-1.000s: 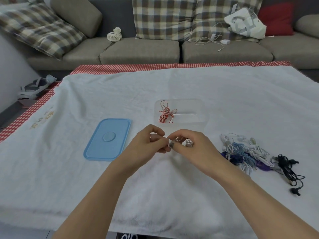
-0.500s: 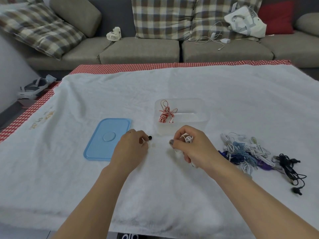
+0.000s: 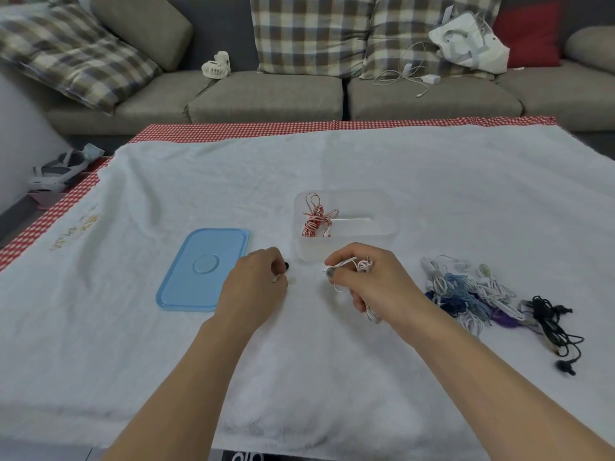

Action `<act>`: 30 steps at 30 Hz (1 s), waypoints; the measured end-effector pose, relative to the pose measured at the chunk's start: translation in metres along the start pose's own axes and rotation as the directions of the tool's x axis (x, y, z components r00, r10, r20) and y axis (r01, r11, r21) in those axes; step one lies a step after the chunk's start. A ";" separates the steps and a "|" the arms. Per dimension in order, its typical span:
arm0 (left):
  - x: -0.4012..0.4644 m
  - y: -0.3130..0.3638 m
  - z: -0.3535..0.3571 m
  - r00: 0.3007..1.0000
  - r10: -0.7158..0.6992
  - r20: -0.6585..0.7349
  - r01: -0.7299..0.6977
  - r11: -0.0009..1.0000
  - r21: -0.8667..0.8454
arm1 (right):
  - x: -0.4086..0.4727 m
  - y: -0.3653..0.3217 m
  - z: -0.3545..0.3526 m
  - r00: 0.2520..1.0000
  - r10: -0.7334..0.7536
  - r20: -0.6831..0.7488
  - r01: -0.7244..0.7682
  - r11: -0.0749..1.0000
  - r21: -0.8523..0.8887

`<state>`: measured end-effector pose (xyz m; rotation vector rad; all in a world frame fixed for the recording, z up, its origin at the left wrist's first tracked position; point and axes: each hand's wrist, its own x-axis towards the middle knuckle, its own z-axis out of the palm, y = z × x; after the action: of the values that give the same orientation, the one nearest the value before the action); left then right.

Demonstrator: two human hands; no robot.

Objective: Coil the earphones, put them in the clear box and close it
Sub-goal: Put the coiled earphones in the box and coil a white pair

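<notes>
Hands [image 3: 256, 284] now apart — red earphones [image 3: 316, 221] inside lidless clear box [image 3: 346, 249].

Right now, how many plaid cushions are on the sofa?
3: one plaid cushion leans at the sofa's left end, and two stand side by side at the back, the middle cushion and the right cushion. Others may lie out of frame.

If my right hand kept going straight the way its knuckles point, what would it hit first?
Probably the near wall of the clear plastic box, just beyond the right hand, which holds a white earphone cable. Depth is uncertain from this single view.
</notes>
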<state>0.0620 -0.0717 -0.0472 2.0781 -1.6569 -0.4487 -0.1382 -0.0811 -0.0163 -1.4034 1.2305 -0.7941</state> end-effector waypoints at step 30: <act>-0.022 0.050 -0.016 0.979 0.076 0.189 0.117 0.548 -0.828 | -0.003 -0.007 -0.011 0.990 -0.074 -0.124 0.092 0.986 0.142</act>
<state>0.0234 -0.0572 -0.0080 1.3185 -1.1192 -1.2302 -0.1476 -0.0820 -0.0072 -1.3093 1.1833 -1.0178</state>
